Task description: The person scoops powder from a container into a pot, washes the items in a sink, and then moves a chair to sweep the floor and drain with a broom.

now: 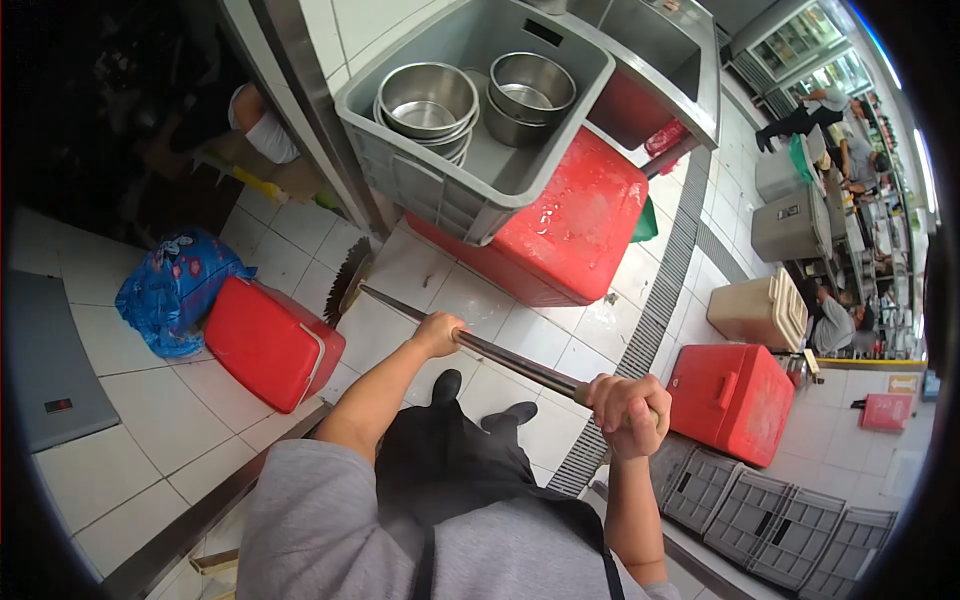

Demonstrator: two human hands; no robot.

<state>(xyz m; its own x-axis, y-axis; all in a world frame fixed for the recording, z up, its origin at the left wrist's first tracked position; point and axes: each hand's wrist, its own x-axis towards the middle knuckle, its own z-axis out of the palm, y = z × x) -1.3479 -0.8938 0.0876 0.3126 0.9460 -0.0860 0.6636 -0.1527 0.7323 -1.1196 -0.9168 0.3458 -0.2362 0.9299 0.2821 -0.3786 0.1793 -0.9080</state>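
I hold a long-handled floor brush (520, 371) with both hands. Its dark bristled head (347, 283) is at the floor by the doorway post, between a small red cooler box (268, 342) and a large red cooler box (570, 225). My left hand (438, 335) is closed round the metal handle at its middle. Nearer its end, my right hand (628, 410) is wrapped round the handle. Above the brush, a grey plastic crate (475, 205) rests on the large red cooler box, with stacked metal pots (428, 100) inside.
A blue patterned bag (178, 290) lies beside the small cooler. A drain grate (655, 310) runs along the tiled floor. At right stand another red cooler box (732, 400), a beige bin (757, 310) and folded grey crates (775, 520). Several people are farther back; an arm (262, 125) shows beyond the doorway.
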